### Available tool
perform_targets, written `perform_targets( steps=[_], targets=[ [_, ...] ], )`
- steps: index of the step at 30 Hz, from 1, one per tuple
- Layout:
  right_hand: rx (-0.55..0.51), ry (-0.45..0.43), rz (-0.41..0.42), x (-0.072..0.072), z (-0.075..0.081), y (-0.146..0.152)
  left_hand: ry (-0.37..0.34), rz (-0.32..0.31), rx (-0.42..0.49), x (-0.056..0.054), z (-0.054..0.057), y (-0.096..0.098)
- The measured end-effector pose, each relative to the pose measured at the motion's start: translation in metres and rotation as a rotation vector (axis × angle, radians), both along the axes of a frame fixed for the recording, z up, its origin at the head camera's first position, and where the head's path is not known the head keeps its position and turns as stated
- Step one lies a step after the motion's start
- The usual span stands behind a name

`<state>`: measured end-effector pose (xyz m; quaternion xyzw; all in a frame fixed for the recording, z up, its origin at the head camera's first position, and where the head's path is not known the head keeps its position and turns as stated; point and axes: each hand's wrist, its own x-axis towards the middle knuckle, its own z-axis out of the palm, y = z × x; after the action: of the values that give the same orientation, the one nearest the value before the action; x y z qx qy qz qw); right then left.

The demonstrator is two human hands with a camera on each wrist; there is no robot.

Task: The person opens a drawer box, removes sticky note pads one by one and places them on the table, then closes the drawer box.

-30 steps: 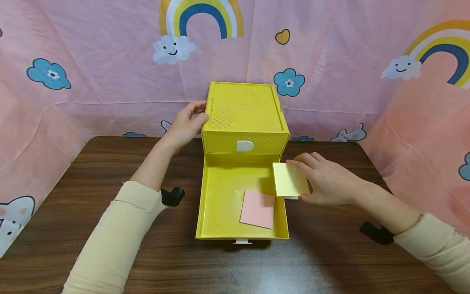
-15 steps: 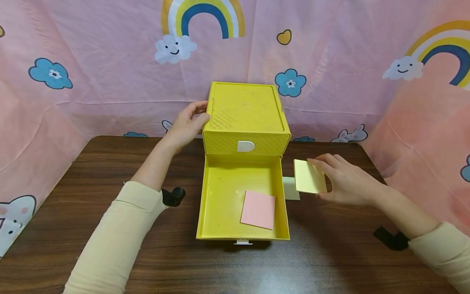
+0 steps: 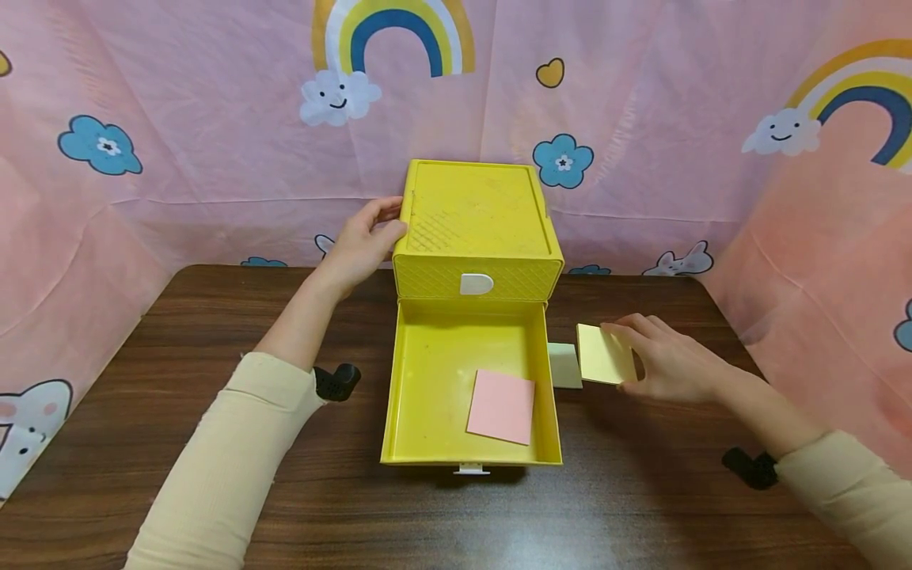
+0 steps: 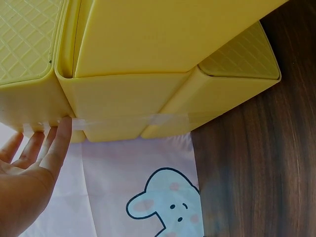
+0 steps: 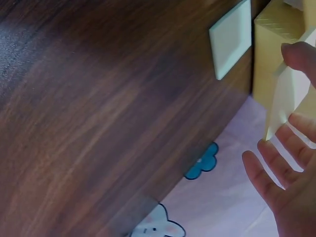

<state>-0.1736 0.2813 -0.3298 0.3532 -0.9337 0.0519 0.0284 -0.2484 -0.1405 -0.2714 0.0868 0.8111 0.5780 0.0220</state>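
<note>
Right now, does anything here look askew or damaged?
The square pink paper pad lies askew, its edges slanting within the open yellow plastic drawer; the top of the yellow plastic box looks smudged or scuffed.

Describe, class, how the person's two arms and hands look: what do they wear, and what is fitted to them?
Both the left hand and the right hand are ungloved. The left sleeve and right sleeve are plain cream, with broad cuffs ending short of the wrists. A small black device juts out by each cuff, left and right. No cables show.
</note>
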Motion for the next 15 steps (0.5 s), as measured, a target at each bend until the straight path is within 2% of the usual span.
perform_targets(
  steps=[15],
  targets=[
    [-0.015,-0.083,-0.025,-0.015,-0.032,0.008,0.0,-0.007,0.011,0.0,0.001,0.0]
  ],
)
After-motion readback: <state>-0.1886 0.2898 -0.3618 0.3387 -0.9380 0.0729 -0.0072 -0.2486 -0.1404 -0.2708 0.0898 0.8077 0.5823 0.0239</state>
